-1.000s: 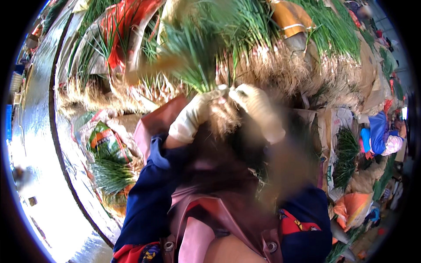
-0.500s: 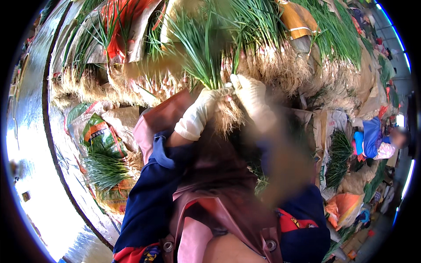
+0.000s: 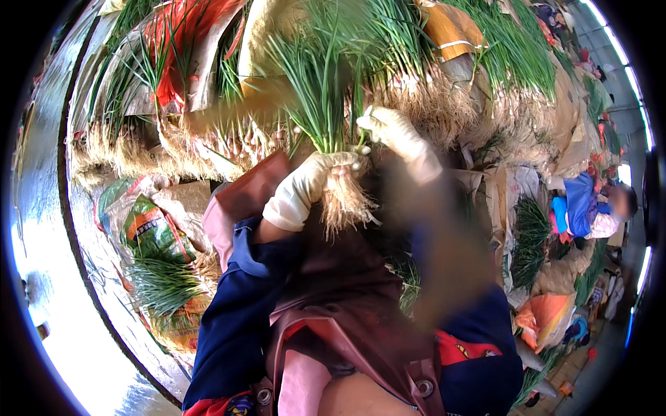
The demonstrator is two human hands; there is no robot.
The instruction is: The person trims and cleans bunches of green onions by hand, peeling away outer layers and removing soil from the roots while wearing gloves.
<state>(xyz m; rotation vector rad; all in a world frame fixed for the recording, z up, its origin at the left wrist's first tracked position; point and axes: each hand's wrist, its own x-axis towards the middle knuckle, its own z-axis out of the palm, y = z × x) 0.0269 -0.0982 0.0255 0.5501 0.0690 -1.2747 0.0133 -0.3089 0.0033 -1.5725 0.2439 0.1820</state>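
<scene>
My left hand (image 3: 305, 184), in a pale glove, is closed round a bunch of green onions (image 3: 320, 104) just above their roots. The green leaves stand up and away from me, and the tangled tan roots (image 3: 345, 201) hang below my fist. Just right of the bunch is my right hand (image 3: 402, 135), also gloved, with thumb and fingers pinched together at a thin green leaf (image 3: 359, 97) on the bunch's right side. A brownish blur covers my right wrist and forearm.
Beyond my hands lies a long row of green onions (image 3: 527, 69), roots toward me, among sacking and a red net bag (image 3: 170, 62). More onions (image 3: 163, 281) lie on printed sacks at left and a pile (image 3: 529, 243) at right. Another person (image 3: 590, 204) is at far right.
My right hand has drawn slightly apart from my left hand, fingers still pinched. My left hand and the bunch have shifted a little left and down in the picture.
</scene>
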